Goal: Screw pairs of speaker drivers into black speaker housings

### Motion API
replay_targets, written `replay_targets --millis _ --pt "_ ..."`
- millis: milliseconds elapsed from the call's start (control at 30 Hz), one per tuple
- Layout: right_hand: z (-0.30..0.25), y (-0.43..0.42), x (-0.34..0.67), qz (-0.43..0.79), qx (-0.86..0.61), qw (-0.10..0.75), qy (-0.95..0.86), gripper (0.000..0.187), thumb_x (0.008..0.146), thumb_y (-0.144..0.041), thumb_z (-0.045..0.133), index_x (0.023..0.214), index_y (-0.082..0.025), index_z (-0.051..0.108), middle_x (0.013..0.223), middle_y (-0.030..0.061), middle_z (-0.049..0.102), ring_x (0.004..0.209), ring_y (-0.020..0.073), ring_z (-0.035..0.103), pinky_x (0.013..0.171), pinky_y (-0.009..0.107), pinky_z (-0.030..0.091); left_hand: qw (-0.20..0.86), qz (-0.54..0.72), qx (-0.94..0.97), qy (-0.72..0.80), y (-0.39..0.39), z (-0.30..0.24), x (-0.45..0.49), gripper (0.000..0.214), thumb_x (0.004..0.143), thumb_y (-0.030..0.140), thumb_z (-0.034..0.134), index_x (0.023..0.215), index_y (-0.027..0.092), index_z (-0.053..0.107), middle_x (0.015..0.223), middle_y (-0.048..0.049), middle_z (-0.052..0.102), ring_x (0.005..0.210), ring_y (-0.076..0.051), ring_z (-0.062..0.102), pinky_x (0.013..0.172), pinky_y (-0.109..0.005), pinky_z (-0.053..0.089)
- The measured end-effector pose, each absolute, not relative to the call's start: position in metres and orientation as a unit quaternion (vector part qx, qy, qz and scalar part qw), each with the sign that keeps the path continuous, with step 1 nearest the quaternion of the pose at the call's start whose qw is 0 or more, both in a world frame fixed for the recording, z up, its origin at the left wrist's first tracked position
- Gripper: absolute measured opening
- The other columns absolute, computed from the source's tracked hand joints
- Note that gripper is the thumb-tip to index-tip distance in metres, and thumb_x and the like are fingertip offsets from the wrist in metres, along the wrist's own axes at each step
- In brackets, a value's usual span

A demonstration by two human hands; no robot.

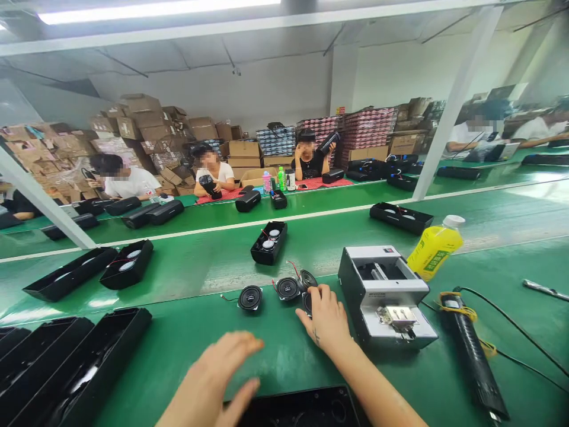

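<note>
My right hand (326, 317) reaches forward over the green bench and curls its fingers on a small round speaker driver (308, 298), part hidden under the fingers. Two more drivers with red wires, one (288, 288) and one (250, 296), lie just left of it, and a fourth (308, 278) stands behind. My left hand (217, 370) hovers low and near, fingers stretched and apart, holding nothing. A black speaker housing (302, 409) lies at the bottom edge between my arms.
A grey screw-feeder box (384, 293) stands right of my right hand, with a yellow bottle (434, 247) and a black electric screwdriver (473, 350) beyond. Black housings (71, 367) are stacked at left. An open housing (269, 242) sits on the belt. Several people work across the line.
</note>
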State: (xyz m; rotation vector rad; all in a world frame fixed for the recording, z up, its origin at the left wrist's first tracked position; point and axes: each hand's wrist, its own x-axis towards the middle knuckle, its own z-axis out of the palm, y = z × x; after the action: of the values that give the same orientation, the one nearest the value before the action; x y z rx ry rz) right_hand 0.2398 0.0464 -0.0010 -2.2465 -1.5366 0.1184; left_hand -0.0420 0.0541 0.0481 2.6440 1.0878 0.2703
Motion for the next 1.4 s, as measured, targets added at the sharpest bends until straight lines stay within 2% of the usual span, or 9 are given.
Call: replay_targets --millis 167,300,400,567,733,867,1133,1233,1400 --pt "0.001 0.044 0.244 0.069 -0.805 0.207 -0.552 0.041 0.095 -0.019 0.066 0.136 -0.013 0.063 0.134 0.0222 0.058 0.123 0.0406 0.062 0.097 0.053 0.057 0.088 0.031 0.9 0.425 0.147 0.054 0.008 0.066 0.09 0.022 0.069 0.155 0.025 0.054 0.174 -0.0147 0.04 0.161 -0.039 0.036 0.124 -0.064 0.04" --pt "0.007 0.037 0.25 0.122 -0.779 0.252 -0.561 0.05 0.089 -0.014 0.066 0.139 -0.014 0.065 0.13 0.0219 0.055 0.122 0.043 0.061 0.099 0.057 0.055 0.102 0.016 0.907 0.409 0.174 0.042 0.028 0.062 0.094 0.036 0.078 0.151 0.022 0.056 0.162 -0.0145 0.053 0.151 -0.039 0.047 0.122 -0.066 0.042" --pt "0.02 0.026 0.258 0.186 -0.732 0.321 -0.571 0.044 0.087 -0.017 0.062 0.13 -0.019 0.069 0.127 0.0155 0.055 0.111 0.0334 0.066 0.1 0.053 0.054 0.127 0.039 0.907 0.399 0.179 0.038 0.03 0.053 0.098 0.04 0.074 0.146 0.023 0.06 0.146 -0.0117 0.062 0.14 -0.035 0.056 0.119 -0.065 0.044" --pt "0.041 0.011 0.271 0.305 -0.619 0.467 -0.553 0.022 0.083 -0.035 0.061 0.102 -0.024 0.061 0.122 0.0088 0.061 0.11 0.0246 0.066 0.089 0.038 0.058 0.227 0.163 0.879 0.387 0.175 0.042 0.015 0.051 0.093 0.036 0.075 0.141 0.026 0.064 0.13 -0.0091 0.064 0.125 -0.03 0.059 0.113 -0.058 0.048" --pt "0.025 0.02 0.265 0.354 -0.556 0.579 -0.48 0.037 0.081 -0.051 0.07 0.084 -0.023 0.046 0.134 0.0136 0.059 0.108 0.0255 0.066 0.083 0.036 0.056 0.373 0.359 0.753 0.406 0.158 0.036 -0.002 0.047 0.092 0.051 0.066 0.132 0.028 0.055 0.122 -0.0062 0.063 0.11 -0.023 0.067 0.1 -0.042 0.057" --pt "-0.004 0.024 0.256 0.334 -0.532 0.633 -0.453 0.045 0.088 -0.057 0.068 0.08 -0.023 0.04 0.128 0.0127 0.055 0.117 0.0273 0.062 0.089 0.036 0.054 0.465 0.446 0.637 0.423 0.148 0.007 -0.007 0.055 0.09 0.065 0.065 0.124 0.025 0.048 0.113 -0.0066 0.069 0.102 -0.024 0.073 0.091 -0.043 0.06" --pt "-0.046 -0.007 0.256 0.308 -0.526 0.57 -0.551 0.02 0.092 -0.032 0.068 0.105 -0.023 0.055 0.12 0.0097 0.053 0.109 0.0228 0.063 0.097 0.039 0.057 0.429 0.411 0.638 0.49 0.134 -0.032 -0.045 0.06 0.068 0.065 0.087 0.102 0.024 0.059 0.12 -0.0083 0.073 0.109 -0.027 0.073 0.097 -0.041 0.059" --pt "-0.041 -0.013 0.264 0.298 -0.534 0.506 -0.607 0.039 0.093 -0.024 0.065 0.132 -0.027 0.062 0.129 0.0098 0.051 0.123 0.0243 0.061 0.111 0.045 0.051 0.374 0.349 0.693 0.509 0.128 -0.032 -0.064 0.056 0.074 0.057 0.084 0.114 0.025 0.062 0.124 -0.0087 0.074 0.112 -0.029 0.074 0.101 -0.046 0.058" --pt "-0.017 -0.017 0.284 0.276 -0.554 0.399 -0.676 0.036 0.101 -0.026 0.057 0.136 -0.029 0.067 0.139 0.0108 0.052 0.132 0.0262 0.058 0.116 0.05 0.048 0.281 0.273 0.771 0.502 0.123 -0.026 -0.083 0.058 0.085 0.049 0.072 0.138 0.029 0.063 0.13 -0.0089 0.074 0.118 -0.031 0.071 0.108 -0.055 0.055"
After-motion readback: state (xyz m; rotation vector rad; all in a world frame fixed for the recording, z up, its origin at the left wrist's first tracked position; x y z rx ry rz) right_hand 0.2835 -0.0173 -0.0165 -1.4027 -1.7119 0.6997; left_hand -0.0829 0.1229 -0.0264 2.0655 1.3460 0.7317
